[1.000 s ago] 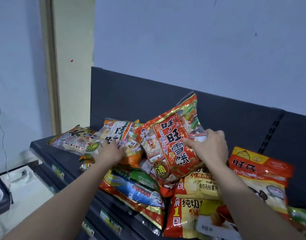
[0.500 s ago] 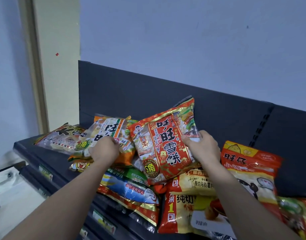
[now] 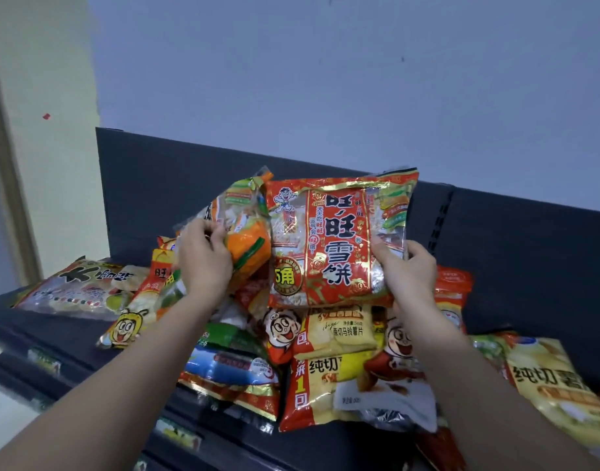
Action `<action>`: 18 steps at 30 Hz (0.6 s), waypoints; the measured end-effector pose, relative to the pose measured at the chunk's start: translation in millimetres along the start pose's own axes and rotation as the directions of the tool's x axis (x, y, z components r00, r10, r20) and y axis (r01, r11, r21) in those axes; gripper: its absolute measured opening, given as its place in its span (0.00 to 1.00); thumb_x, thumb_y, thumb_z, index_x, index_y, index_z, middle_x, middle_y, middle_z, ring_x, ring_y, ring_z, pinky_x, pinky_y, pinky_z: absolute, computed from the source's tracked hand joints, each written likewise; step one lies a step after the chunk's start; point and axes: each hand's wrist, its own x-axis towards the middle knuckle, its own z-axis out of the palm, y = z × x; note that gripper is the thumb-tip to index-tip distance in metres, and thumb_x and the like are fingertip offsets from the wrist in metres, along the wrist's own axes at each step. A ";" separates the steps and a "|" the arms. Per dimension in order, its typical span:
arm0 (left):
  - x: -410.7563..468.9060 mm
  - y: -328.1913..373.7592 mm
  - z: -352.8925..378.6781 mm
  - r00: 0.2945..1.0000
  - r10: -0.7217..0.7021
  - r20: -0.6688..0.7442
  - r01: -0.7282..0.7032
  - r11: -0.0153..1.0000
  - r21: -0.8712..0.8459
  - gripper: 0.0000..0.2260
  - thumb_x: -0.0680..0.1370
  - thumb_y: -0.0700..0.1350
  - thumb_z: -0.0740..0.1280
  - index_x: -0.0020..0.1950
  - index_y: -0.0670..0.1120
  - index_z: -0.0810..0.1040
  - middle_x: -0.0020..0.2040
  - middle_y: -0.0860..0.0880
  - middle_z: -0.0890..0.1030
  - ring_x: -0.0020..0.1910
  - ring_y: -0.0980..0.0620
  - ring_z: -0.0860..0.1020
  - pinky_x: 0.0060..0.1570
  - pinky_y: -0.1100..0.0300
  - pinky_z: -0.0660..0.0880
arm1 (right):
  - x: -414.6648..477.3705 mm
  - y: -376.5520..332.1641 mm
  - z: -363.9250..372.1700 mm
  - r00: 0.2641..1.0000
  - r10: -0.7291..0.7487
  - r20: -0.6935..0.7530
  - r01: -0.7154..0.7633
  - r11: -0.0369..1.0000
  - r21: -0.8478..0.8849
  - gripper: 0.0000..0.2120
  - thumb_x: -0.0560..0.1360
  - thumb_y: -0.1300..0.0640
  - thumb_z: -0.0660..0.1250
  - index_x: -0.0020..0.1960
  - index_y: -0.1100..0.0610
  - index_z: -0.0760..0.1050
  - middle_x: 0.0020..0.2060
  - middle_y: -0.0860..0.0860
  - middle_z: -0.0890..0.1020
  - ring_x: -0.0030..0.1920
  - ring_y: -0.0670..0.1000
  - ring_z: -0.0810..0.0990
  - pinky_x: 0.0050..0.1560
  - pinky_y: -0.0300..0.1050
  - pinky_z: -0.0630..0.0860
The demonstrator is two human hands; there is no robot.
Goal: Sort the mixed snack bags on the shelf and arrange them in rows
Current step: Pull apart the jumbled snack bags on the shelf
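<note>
Moved: since the earlier frames both held bags have risen clear of the heap. The red glossy foil rice-cracker bag point(image 3: 336, 243) now stands upright facing the camera instead of tilted, and the orange-and-clear plastic snack bag point(image 3: 247, 229) is up beside it, touching its left edge.
Grip, left: the left hand point(image 3: 203, 263) has fingers curled round the left edge of the orange-and-clear bag.
Grip, right: the right hand point(image 3: 407, 270) pinches the right edge of the red bag, thumb on the front and fingers behind.
Shelf: the dark grey metal shelf point(image 3: 71, 331) has a matching upright back panel point(image 3: 176, 185) and carries a loose, overlapping heap of bags below both held ones.
Heap, left: a clear flat bag with large black characters point(image 3: 77, 287) lies at the far left, with a cartoon-bee bag point(image 3: 128, 326) overlapping its right end.
Heap, middle: a blue-and-green foil bag point(image 3: 230, 365) lies by the front edge. A pale yellow potato-chip bag point(image 3: 339, 329) sits directly under the red bag, on top of a red-and-yellow chip bag point(image 3: 322, 389).
Heap, right: a yellow chip bag with red characters point(image 3: 556, 382) lies at the far right.
Shelf front: small price labels point(image 3: 178, 433) sit along the edge rail.
Behind: a plain pale blue wall point(image 3: 359, 79).
</note>
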 end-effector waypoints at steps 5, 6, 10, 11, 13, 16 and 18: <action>-26.2 45.9 15.3 0.994 0.094 0.061 -0.089 0.993 -0.081 0.08 0.81 0.42 0.61 0.42 0.43 0.71 0.43 0.48 0.73 0.45 0.48 0.72 0.44 0.54 0.67 | -7.8 -5.6 -54.4 0.994 0.016 -0.108 -0.011 0.999 0.044 0.17 0.67 0.41 0.75 0.41 0.54 0.77 0.40 0.51 0.85 0.43 0.57 0.84 0.47 0.63 0.81; -33.2 54.8 18.5 0.992 0.104 0.077 -0.096 0.991 -0.092 0.08 0.81 0.42 0.61 0.42 0.44 0.71 0.43 0.48 0.73 0.45 0.48 0.72 0.45 0.53 0.68 | -8.6 -5.1 -66.7 0.990 0.013 -0.139 -0.008 0.999 0.036 0.15 0.68 0.43 0.75 0.39 0.53 0.77 0.38 0.51 0.84 0.41 0.57 0.84 0.46 0.63 0.81; -68.5 96.3 34.4 0.981 0.155 0.115 -0.141 0.982 -0.122 0.08 0.81 0.42 0.61 0.44 0.42 0.71 0.44 0.49 0.72 0.44 0.50 0.70 0.42 0.57 0.64 | -12.7 -6.0 -123.4 0.977 0.005 -0.213 0.003 0.999 0.037 0.15 0.67 0.41 0.75 0.39 0.52 0.77 0.37 0.49 0.85 0.39 0.55 0.85 0.46 0.60 0.82; -78.9 107.6 38.8 0.978 0.168 0.122 -0.152 0.980 -0.128 0.07 0.81 0.43 0.61 0.44 0.41 0.72 0.44 0.49 0.72 0.44 0.50 0.70 0.41 0.59 0.62 | -14.2 -6.6 -139.3 0.974 0.014 -0.225 -0.005 0.999 0.043 0.15 0.67 0.42 0.76 0.39 0.52 0.77 0.37 0.49 0.85 0.39 0.55 0.85 0.46 0.59 0.82; -101.3 130.5 47.7 0.973 0.189 0.135 -0.169 0.975 -0.143 0.07 0.81 0.43 0.61 0.46 0.41 0.73 0.45 0.49 0.73 0.43 0.51 0.70 0.38 0.63 0.59 | -18.2 -7.9 -172.1 0.970 0.022 -0.242 -0.006 0.998 0.065 0.15 0.68 0.43 0.76 0.38 0.52 0.76 0.37 0.50 0.84 0.40 0.56 0.84 0.45 0.56 0.82; -139.5 167.5 61.0 0.961 0.218 0.168 -0.185 0.964 -0.189 0.07 0.81 0.43 0.61 0.46 0.42 0.73 0.45 0.49 0.73 0.44 0.51 0.70 0.37 0.63 0.58 | -26.2 -7.5 -227.0 0.967 0.056 -0.247 -0.029 0.993 0.112 0.14 0.68 0.46 0.77 0.40 0.54 0.77 0.39 0.53 0.85 0.42 0.58 0.85 0.46 0.60 0.82; -166.2 190.1 70.3 0.951 0.241 0.196 -0.196 0.955 -0.223 0.07 0.81 0.43 0.61 0.45 0.43 0.71 0.45 0.48 0.73 0.44 0.51 0.69 0.39 0.62 0.59 | -32.8 -7.9 -265.9 0.967 0.093 -0.235 -0.059 0.987 0.150 0.15 0.68 0.50 0.78 0.45 0.58 0.78 0.41 0.55 0.86 0.42 0.58 0.86 0.47 0.62 0.82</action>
